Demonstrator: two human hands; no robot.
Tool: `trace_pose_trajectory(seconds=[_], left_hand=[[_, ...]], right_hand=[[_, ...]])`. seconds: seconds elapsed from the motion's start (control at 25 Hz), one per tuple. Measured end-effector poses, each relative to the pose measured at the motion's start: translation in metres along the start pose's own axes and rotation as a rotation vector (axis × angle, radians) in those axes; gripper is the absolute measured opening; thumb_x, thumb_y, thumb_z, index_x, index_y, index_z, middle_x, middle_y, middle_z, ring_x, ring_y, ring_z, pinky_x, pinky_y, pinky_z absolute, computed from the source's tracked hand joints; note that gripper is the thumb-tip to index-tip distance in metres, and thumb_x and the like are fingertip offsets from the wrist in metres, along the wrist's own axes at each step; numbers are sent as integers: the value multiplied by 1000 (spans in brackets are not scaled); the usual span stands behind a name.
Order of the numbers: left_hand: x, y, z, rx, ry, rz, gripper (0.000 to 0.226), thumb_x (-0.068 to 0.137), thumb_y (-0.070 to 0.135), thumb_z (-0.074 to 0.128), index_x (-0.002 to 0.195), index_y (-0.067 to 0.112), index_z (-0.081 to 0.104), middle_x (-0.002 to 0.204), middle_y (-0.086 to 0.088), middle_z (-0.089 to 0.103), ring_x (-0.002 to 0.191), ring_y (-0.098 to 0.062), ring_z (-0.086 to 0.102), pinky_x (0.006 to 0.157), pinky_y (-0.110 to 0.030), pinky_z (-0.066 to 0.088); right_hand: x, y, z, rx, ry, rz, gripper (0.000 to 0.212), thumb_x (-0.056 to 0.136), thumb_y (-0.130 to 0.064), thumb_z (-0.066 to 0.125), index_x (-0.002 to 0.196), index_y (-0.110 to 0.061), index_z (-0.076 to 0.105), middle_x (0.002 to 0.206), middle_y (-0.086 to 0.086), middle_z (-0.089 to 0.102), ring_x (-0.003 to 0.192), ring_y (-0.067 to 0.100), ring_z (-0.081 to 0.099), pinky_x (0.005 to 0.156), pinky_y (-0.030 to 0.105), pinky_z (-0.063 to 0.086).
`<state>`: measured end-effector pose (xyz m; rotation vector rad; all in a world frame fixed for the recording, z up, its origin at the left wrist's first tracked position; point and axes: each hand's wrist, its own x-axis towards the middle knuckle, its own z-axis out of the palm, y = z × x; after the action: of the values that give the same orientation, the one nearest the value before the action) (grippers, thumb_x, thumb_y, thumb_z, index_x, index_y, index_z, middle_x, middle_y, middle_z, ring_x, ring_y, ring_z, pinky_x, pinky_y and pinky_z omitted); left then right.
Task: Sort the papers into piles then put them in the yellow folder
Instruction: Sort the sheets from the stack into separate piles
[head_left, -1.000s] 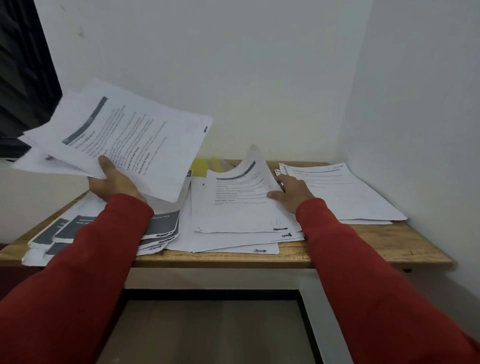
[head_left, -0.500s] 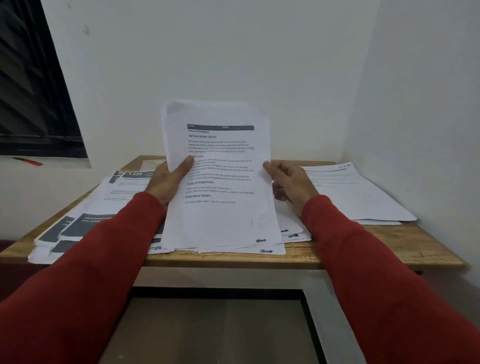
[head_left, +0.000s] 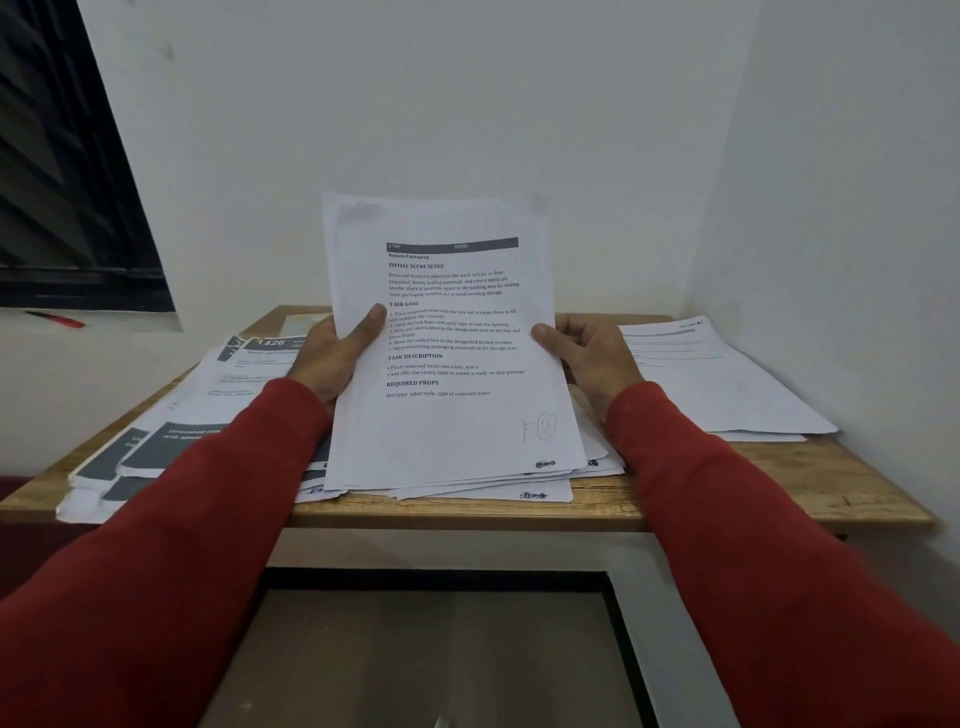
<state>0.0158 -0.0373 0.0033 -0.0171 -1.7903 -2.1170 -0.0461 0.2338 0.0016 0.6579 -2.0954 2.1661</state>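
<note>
Red pen (head_left: 56, 319) on sill below dark window (head_left: 62, 171).

We have swung the sheaf of papers (head_left: 447, 338) from high on the left to the middle, our right hand (head_left: 582, 353) now gripping its right edge alongside our left hand (head_left: 337, 353).

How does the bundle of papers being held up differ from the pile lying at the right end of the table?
The held stack stands nearly upright, gripped at its sides by the left hand and right hand; the right pile lies flat on the table, untouched. The held stack's top sheet has a dark header bar and readable text; the right pile's print looks faint. The held stack's sheets fan unevenly at the bottom; the right pile looks neater. Both are white printed sheets.
</note>
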Motion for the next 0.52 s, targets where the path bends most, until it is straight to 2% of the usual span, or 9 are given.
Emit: trace_pose_trajectory(seconds=[0.12,0.24,0.32,0.36,0.4,0.48,0.52], left_hand=[[0,0,0,-8,13,-7,34,97,27,62,124,5,63,102,-4,76,80,-16,75,65,-29,61],[0,4,-3,-63,81,40,36,96,30,64,124,9,63,115,-11,73,87,-18,75,72,-31,62],[3,8,-10,-197,182,74,27,97,31,62,117,12,64,107,-5,77,84,-14,75,70,-30,62],[3,11,-15,-273,222,76,23,99,32,60,112,14,64,96,1,78,80,-11,74,67,-27,61],[4,13,-20,-331,244,74,25,99,36,60,113,16,64,95,4,78,82,-10,74,66,-26,61],[7,11,-27,-399,256,60,42,95,46,62,126,18,65,118,-3,73,103,-17,71,77,-31,61],[10,9,-33,-436,237,43,43,96,48,60,126,19,67,122,-4,72,106,-19,71,82,-33,61]], right_hand=[[0,0,-2,-21,55,-4,13,97,-13,64,98,-8,76,89,4,77,76,16,71,72,29,58],[12,4,-19,-273,383,-1,22,96,-20,64,75,-12,70,71,0,66,72,19,60,72,31,48],[14,4,-33,-458,590,70,31,96,-20,61,67,-10,56,66,5,54,74,25,51,68,26,35],[13,4,-36,-515,619,73,36,96,-17,59,63,-10,50,64,6,50,75,27,49,66,25,31],[14,6,-37,-570,592,56,41,97,-14,58,58,-12,43,60,4,44,74,27,46,64,26,27],[13,8,-31,-710,464,32,48,96,-9,57,53,-16,35,56,0,36,74,26,40,63,27,23],[14,10,-27,-778,394,42,48,95,-8,56,52,-17,36,55,0,36,74,26,39,63,28,25]])
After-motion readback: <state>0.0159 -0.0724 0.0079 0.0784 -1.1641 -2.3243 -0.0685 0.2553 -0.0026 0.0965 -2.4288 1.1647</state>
